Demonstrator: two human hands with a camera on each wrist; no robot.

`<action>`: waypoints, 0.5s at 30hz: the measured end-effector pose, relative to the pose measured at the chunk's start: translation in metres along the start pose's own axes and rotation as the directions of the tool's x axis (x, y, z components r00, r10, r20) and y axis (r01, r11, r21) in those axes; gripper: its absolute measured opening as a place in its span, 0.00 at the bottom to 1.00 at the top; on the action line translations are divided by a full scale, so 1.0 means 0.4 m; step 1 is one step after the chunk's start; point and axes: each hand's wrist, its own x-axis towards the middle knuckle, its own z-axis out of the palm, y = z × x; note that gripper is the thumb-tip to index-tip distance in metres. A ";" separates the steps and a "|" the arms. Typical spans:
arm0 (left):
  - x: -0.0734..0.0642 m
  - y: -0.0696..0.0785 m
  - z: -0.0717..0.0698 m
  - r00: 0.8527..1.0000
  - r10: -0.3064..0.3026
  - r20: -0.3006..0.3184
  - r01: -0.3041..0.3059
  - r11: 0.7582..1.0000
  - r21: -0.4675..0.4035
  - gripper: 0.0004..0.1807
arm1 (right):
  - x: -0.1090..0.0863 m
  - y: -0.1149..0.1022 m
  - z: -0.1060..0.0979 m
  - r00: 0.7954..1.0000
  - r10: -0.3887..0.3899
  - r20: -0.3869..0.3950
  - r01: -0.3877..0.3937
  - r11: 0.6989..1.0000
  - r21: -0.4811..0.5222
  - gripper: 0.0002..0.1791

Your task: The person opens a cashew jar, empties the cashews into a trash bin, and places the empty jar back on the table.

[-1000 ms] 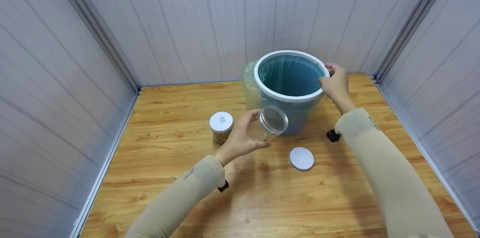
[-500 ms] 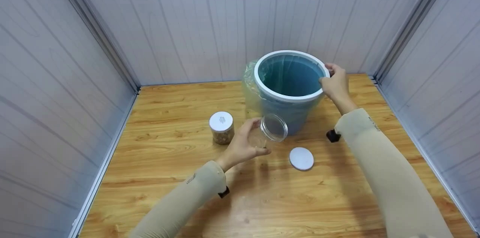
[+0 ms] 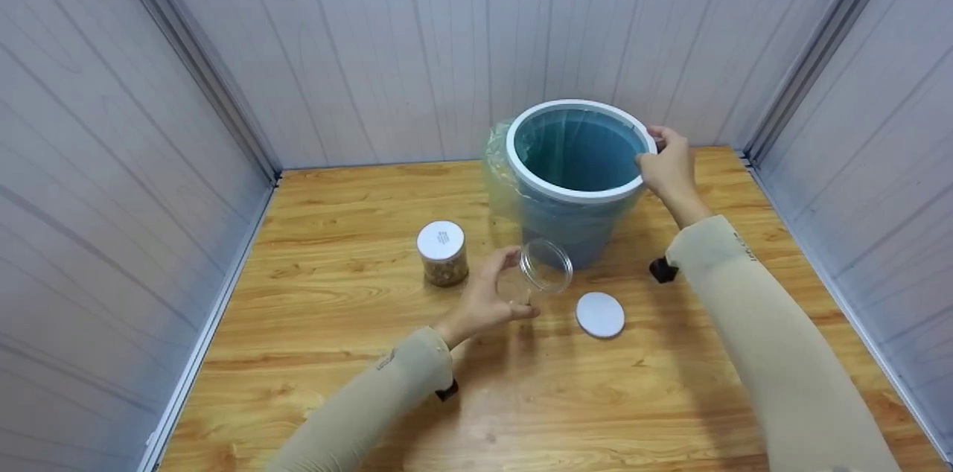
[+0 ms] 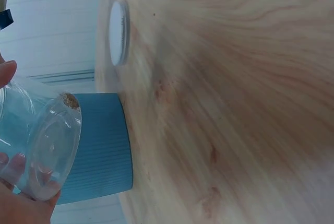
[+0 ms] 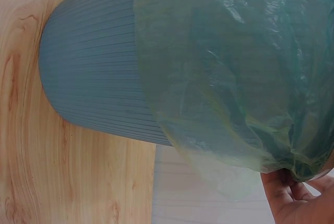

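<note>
My left hand grips a clear plastic jar between thumb and fingers. The jar has no lid and is tilted, its mouth turned toward the bin side. In the left wrist view, a small brown clump shows at the edge of the jar's base. My right hand holds the right side of the white rim of a blue trash bin. A thin green bag lines the bin and hangs over its outside; in the right wrist view my fingers are at the gathered bag edge.
A white lid lies flat on the wooden table, in front of the bin. Left of my left hand stands a lidded jar with brown contents. Pale panel walls enclose the back and both sides.
My left hand has moved down and slightly toward me with the clear jar, away from the bin's rim. The right hand stays on the rim.
</note>
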 end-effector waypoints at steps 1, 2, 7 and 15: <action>-0.001 -0.004 0.002 1.000 -0.003 0.002 0.003 1.000 0.002 0.52 | -0.001 0.000 -0.001 1.000 0.002 0.001 -0.002 1.000 0.003 0.36; -0.002 -0.007 0.005 1.000 -0.009 0.003 0.009 1.000 0.007 0.52 | -0.001 0.000 -0.002 1.000 0.004 0.003 -0.004 1.000 0.002 0.36; -0.007 -0.022 0.016 0.999 -0.037 0.018 0.036 0.999 0.037 0.51 | -0.002 -0.002 -0.002 1.000 0.007 0.004 -0.007 1.000 0.005 0.36; -0.022 -0.038 0.034 0.998 -0.032 0.055 0.030 0.998 0.047 0.50 | -0.002 0.000 0.000 0.999 -0.021 -0.036 0.019 0.999 -0.033 0.36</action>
